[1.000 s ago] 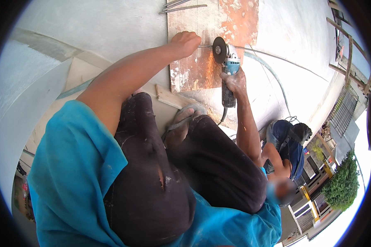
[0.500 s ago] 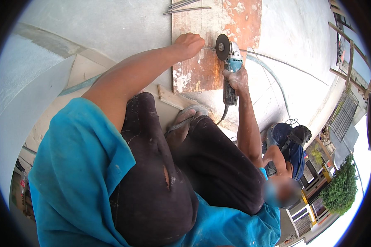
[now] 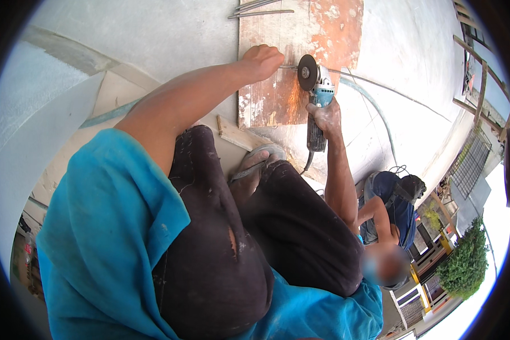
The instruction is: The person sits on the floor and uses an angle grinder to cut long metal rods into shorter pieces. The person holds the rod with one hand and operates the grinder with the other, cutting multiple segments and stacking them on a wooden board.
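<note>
**Grinder at work on a thin rod over a wooden board**

The concrete floor (image 3: 153, 34) carries everything else. On it lies a worn, paint-stained wooden board (image 3: 277, 90), flat, apparently serving as a backing under the cut. A second person (image 3: 388, 209) crouches well apart at the lower right. A foot in a sandal (image 3: 260, 161) is planted just beside the board's near edge, likely to steady the squat.

The angle grinder (image 3: 317, 93) sits over the board's right part. Its long axis runs roughly up and down the picture: handle toward the person, head away, cord trailing off the handle's near end. The disc (image 3: 307, 72) stands on edge, meeting a thin metal rod (image 3: 374, 85) that crosses the board sideways.

The right hand (image 3: 324, 116) is wrapped tight around the grinder's body, fingers clenched on it. The left hand (image 3: 263, 58) is closed in a fist, pressing on the rod just beside the disc, probably to stop it shifting. More rods (image 3: 260, 8) lie at the board's far end.
</note>
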Motion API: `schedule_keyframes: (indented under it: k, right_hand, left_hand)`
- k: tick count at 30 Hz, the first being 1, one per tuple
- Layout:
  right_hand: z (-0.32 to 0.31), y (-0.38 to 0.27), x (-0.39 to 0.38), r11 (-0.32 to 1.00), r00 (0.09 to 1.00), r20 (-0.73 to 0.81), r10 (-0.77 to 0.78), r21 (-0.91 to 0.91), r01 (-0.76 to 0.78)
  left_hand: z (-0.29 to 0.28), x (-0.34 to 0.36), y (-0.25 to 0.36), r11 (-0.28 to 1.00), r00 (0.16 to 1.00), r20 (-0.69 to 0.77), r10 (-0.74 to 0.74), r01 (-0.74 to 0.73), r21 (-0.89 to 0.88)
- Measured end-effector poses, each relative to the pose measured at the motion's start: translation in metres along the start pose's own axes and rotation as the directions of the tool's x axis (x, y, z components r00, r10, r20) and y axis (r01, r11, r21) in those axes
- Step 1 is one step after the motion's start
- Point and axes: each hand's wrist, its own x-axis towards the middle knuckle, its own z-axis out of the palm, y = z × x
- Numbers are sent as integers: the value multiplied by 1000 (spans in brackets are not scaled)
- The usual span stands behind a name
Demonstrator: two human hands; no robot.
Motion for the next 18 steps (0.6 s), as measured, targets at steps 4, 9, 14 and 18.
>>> schedule_keyframes:
  k: [4, 9, 14, 18]
  right_hand:
    - [0, -9, 3, 1000, 1000, 9, 5, 24, -5]
    - [0, -10, 9, 999, 1000, 12, -3, 49, 3]
    - [3, 0, 16, 1000, 1000, 13, -15, -7, 15]
    - [-1, -9, 1, 1000, 1000, 19, -4, 5, 4]
  left_hand:
    - [0, -1, -1, 1000, 1000, 14, -10, 9, 28]
    - [-4, -1, 3, 1000, 1000, 5, -12, 12, 13]
    - [-4, -2, 2, 1000, 1000, -7, -3, 3, 4]
    - [-7, -4, 2, 1000, 1000, 13, 6, -6, 11]
